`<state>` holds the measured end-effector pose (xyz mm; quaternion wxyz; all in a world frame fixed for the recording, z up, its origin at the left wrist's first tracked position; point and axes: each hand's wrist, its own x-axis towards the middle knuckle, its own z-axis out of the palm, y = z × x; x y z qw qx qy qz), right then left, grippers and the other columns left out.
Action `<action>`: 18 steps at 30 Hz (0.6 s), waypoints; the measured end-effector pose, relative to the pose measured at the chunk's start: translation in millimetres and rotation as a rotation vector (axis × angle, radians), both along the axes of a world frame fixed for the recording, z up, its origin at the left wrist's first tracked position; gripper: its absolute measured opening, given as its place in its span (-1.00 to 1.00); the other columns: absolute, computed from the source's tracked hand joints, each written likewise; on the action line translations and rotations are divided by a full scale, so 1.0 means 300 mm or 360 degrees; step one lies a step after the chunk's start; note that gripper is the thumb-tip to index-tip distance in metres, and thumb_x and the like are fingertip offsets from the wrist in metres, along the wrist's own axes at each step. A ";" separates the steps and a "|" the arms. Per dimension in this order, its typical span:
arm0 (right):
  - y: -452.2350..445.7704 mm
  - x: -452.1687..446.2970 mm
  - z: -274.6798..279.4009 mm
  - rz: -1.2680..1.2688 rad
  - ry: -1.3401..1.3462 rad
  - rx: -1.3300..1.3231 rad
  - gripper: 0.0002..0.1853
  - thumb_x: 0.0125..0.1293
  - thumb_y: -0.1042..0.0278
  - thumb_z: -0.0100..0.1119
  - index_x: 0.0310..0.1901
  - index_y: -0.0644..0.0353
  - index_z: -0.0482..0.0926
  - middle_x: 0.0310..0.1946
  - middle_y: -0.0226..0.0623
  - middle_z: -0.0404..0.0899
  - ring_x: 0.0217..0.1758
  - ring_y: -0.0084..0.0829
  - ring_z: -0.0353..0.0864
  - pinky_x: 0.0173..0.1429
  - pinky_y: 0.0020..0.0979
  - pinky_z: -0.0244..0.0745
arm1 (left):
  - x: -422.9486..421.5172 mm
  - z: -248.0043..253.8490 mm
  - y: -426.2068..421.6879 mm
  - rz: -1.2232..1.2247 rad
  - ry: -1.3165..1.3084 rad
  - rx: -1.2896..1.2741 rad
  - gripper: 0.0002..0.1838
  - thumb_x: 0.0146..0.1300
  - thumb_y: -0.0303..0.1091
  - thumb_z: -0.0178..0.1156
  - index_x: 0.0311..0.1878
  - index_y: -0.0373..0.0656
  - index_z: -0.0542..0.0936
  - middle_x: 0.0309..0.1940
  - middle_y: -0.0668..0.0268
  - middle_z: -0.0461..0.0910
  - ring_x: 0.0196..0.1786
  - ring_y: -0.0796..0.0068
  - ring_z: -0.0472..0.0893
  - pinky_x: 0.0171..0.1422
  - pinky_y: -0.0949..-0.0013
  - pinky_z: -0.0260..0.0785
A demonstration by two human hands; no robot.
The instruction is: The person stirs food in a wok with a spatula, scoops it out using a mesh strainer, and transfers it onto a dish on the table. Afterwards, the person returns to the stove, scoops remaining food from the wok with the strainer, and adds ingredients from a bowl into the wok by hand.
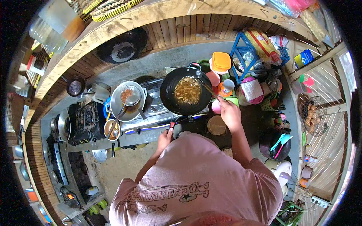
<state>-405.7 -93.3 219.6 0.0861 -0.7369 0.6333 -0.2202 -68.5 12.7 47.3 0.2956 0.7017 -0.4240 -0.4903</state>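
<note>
A black wok (pixel 166 98) sits on the right side of the gas stove (pixel 155 109), with light-brown shreds (pixel 188 90) in oil inside it. My right hand (pixel 229 113) is closed round the handle of a spatula (pixel 206 87), whose head reaches into the wok's right side. Below the wok, my left hand (pixel 164 139) is wrapped round a red and black handle (pixel 172 125); whether it belongs to the wok or to a separate tool is hard to tell. On the left burner, a strainer (pixel 130 96) with reddish-brown bits rests over a metal pot (pixel 141 90).
Left of the stove are a bowl with a ladle (pixel 112 130) and a dark grill stove (pixel 87 116). Plastic containers (pixel 221 61), an orange cup (pixel 226 88) and a blue rack (pixel 243 56) crowd the right. A round wooden board (pixel 217 125) lies below them.
</note>
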 end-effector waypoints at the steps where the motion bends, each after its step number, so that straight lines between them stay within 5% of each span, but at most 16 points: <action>1: -0.006 -0.004 -0.010 -0.0030 -0.0010 0.0035 -0.64 0.34 0.36 0.09 0.15 0.04 0.63 -0.24 -0.10 0.69 -0.21 -0.06 0.69 -0.11 -0.08 0.59 | -0.011 0.024 -0.014 0.0015 0.0037 0.0030 -0.44 0.46 0.13 0.08 -0.33 -0.28 0.56 -0.68 0.31 0.49 -0.63 0.52 0.46 -0.51 0.30 0.28; 18: -0.023 -0.019 0.040 -0.0135 -0.0048 0.0152 -0.65 0.45 0.19 0.07 0.16 0.12 0.60 -0.31 0.07 0.67 -0.24 0.07 0.68 -0.14 0.00 0.55 | -0.036 0.032 -0.012 0.0069 0.0039 0.0005 -0.47 0.47 0.11 0.08 -0.37 -0.23 0.53 -0.67 0.38 0.47 -0.63 0.55 0.43 -0.51 0.35 0.26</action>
